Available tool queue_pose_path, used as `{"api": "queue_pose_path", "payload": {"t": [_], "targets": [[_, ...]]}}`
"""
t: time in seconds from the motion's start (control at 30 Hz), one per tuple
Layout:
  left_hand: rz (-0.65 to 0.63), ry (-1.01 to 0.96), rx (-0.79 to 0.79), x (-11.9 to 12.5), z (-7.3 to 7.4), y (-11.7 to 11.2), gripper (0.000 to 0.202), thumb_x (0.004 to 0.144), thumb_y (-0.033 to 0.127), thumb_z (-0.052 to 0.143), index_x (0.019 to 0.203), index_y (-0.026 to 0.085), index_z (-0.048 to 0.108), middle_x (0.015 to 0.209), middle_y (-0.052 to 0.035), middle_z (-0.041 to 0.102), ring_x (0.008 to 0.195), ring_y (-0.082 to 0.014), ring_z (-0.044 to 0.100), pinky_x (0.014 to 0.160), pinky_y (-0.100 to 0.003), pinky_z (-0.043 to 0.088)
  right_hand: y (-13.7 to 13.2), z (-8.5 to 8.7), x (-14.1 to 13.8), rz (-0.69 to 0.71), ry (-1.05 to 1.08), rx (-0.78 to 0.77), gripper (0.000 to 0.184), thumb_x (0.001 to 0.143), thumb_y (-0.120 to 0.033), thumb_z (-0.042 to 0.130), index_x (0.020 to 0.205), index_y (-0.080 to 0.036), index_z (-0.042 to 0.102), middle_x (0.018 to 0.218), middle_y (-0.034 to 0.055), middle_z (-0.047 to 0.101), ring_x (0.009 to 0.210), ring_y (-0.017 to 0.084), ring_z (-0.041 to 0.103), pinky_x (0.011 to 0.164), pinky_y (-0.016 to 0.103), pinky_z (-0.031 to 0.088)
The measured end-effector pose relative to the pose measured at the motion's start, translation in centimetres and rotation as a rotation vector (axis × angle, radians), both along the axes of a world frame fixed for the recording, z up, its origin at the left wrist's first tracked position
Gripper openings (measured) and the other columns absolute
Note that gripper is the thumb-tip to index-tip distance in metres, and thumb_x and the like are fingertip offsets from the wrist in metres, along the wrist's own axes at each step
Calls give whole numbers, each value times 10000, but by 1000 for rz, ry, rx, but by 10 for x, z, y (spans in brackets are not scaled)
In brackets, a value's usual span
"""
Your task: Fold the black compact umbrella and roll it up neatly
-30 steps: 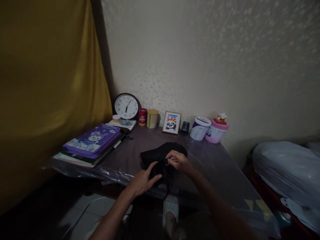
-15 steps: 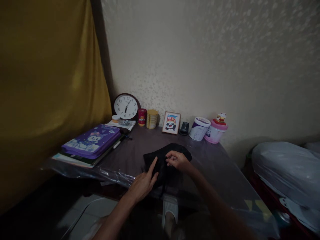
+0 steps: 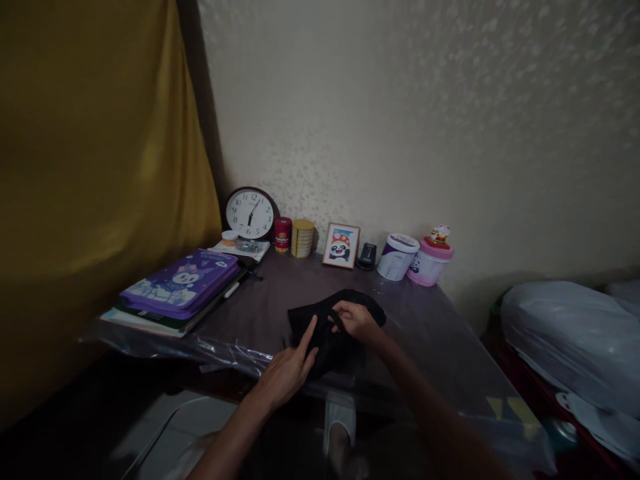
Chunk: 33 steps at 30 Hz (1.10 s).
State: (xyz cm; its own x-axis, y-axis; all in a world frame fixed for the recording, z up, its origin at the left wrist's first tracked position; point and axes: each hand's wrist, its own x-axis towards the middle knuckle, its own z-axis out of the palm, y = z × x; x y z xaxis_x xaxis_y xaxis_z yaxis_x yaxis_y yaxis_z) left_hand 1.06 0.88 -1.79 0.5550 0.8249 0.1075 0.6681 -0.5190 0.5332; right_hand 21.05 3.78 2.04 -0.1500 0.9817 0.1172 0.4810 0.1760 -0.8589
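Note:
A black cloth (image 3: pixel 334 325) lies bunched near the front edge of a dark table (image 3: pixel 430 333) covered with clear plastic. My left hand (image 3: pixel 290 369) rests on the cloth's near side, index finger stretched out and pressing on the fabric, other fingers loosely apart. My right hand (image 3: pixel 356 321) lies on top of the cloth, its fingers pinched on a fold of it.
A purple cartoon case (image 3: pixel 183 281) on books lies at the left. Along the wall stand a clock (image 3: pixel 250 213), a red tin (image 3: pixel 283 234), a gold tin (image 3: pixel 302 238), a framed panda picture (image 3: pixel 341 245), a white tub (image 3: pixel 397 256) and a pink jar (image 3: pixel 430 261). A yellow curtain (image 3: pixel 95 167) hangs left; a plastic-wrapped bundle (image 3: pixel 570 340) sits right.
My left hand drew back toward me and raised its index finger onto the cloth. The cloth shifted slightly right and farther from the edge under my right hand's pinch.

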Motion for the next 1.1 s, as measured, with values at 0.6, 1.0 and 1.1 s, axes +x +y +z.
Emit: {"api": "queue_pose_path", "payload": {"t": [0.6, 1.0, 1.1], "targets": [[-181, 109, 81, -2, 3, -6, 485, 923, 313, 232, 1370, 357, 50, 799, -7, 647, 705, -154, 620, 588, -197, 374, 13, 2, -4, -243, 69, -291, 92, 654, -193, 566, 597, -169, 498, 348, -77, 491, 310, 83, 497, 307, 142, 375], [-259, 176, 158, -2, 4, -13, 496, 904, 262, 304, 1343, 417, 134, 840, 7, 642, 721, -148, 615, 623, -213, 412, 21, 11, 13, -404, 288, -411, 35, 688, -118, 547, 673, -146, 532, 394, -48, 537, 334, 80, 527, 378, 173, 464], [-273, 164, 170, -2, 2, -15, 472, 907, 289, 295, 1340, 415, 157, 851, 3, 641, 727, -145, 612, 639, -218, 416, 22, 11, 19, -415, 375, -381, 40, 689, -124, 558, 725, -134, 543, 547, 10, 624, 502, 117, 625, 490, 205, 520]]}}
